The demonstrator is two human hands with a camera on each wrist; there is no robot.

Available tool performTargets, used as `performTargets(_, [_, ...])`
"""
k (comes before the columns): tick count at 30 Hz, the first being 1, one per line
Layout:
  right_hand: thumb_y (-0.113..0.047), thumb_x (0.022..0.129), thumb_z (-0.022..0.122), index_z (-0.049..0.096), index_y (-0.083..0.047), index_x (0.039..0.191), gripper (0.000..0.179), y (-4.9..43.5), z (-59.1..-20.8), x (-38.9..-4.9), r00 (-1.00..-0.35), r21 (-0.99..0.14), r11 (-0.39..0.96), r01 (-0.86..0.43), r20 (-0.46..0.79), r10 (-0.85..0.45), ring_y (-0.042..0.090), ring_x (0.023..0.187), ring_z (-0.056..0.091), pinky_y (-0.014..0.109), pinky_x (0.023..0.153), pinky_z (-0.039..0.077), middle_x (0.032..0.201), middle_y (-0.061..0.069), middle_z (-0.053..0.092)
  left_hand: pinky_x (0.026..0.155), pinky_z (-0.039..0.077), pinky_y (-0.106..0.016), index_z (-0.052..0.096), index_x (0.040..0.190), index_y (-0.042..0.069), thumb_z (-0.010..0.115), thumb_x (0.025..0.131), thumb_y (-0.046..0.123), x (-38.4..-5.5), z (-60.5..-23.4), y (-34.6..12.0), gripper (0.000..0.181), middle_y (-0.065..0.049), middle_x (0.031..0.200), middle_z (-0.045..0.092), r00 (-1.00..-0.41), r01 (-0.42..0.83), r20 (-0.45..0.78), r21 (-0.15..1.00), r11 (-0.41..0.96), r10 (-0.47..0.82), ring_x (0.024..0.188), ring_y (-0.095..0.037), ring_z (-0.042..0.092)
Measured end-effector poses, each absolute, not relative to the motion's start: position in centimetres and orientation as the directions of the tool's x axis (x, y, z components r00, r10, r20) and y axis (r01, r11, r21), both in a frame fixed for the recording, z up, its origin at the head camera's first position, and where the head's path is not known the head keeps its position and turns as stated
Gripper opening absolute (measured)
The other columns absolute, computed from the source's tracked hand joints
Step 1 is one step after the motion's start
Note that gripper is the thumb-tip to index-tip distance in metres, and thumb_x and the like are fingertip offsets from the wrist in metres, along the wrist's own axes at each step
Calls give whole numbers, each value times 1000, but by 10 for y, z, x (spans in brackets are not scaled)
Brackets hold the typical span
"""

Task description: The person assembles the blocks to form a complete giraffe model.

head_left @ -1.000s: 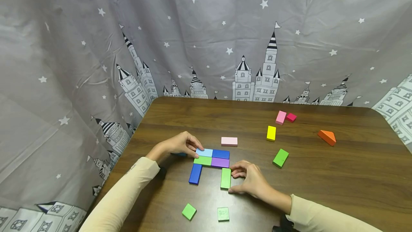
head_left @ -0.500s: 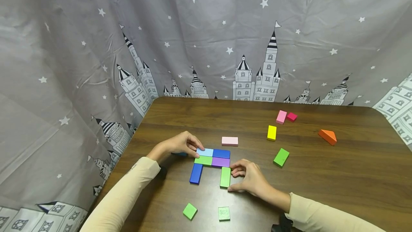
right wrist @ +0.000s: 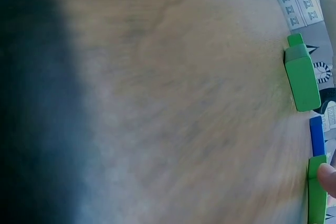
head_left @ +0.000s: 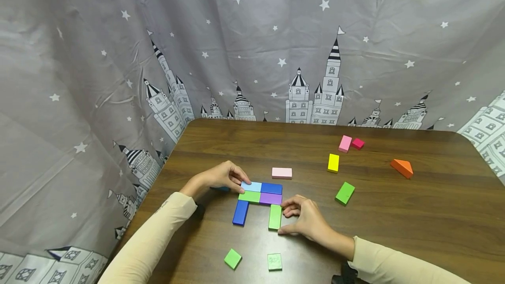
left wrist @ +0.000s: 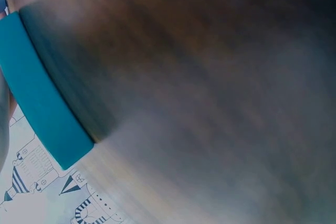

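Pinching endwise, with half-curled right hand (head_left: 306,219), smooth green oblong block (head_left: 275,218) flat on worktop (head_left: 414,218); with curled left hand (head_left: 222,175), light-blue oblong block (head_left: 254,186). Probably light, stiff, slightly slippery; best gripped endwise.

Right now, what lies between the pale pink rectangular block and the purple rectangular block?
In the head view, a dark blue rectangular block beside the purple block, then bare brown tabletop up to the pale pink block.

left hand (head_left: 222,175) holds a light blue block (head_left: 253,186), right hand (head_left: 306,219) a green block (head_left: 275,217); a red block (head_left: 358,143) sits near the table's (head_left: 434,205) back edge.
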State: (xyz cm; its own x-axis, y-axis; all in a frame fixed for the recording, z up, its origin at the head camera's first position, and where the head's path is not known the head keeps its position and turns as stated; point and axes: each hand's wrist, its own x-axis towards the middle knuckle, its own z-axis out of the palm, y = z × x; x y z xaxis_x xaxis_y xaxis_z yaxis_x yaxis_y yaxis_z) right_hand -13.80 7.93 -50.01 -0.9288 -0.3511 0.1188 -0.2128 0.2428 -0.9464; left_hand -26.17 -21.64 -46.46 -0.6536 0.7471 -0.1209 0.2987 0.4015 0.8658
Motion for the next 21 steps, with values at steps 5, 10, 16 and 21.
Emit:
performTargets(5, [1,54,97,68,8,103,58,79,-500,-138,-926,-939,256,-230,131,-353,22,79,69,29,74,58,95,11,64,84,56,-30,75,104,-5,81,80,-3,-262,-465,-217,25,-13,107,73,-651,302,-115,868,394,751,96,-15,65])
performTargets(10, [-2,53,98,69,7,103,58,78,-500,-137,-922,-927,273,-257,150,-356,21,77,69,28,73,58,92,9,64,85,56,-32,75,105,-6,81,80,-3,-261,-464,-218,25,-14,108,72,-645,304,-110,871,386,756,98,-19,66])
performTargets(16, [-4,57,97,68,9,104,57,79,-498,-135,-924,-932,255,-257,160,-346,22,77,67,28,73,58,91,12,67,84,56,-30,75,105,-5,81,81,-2,-261,-464,-218,25,-14,108,72,-650,296,-119,869,395,750,99,-19,66])
performTargets(21, [-8,63,95,68,8,106,53,77,-493,-131,-916,-930,227,-290,200,-348,24,78,66,29,75,57,92,13,68,84,56,-30,75,105,-6,81,81,-2,-261,-465,-217,25,-14,108,72,-652,297,-119,869,397,749,99,-19,66])
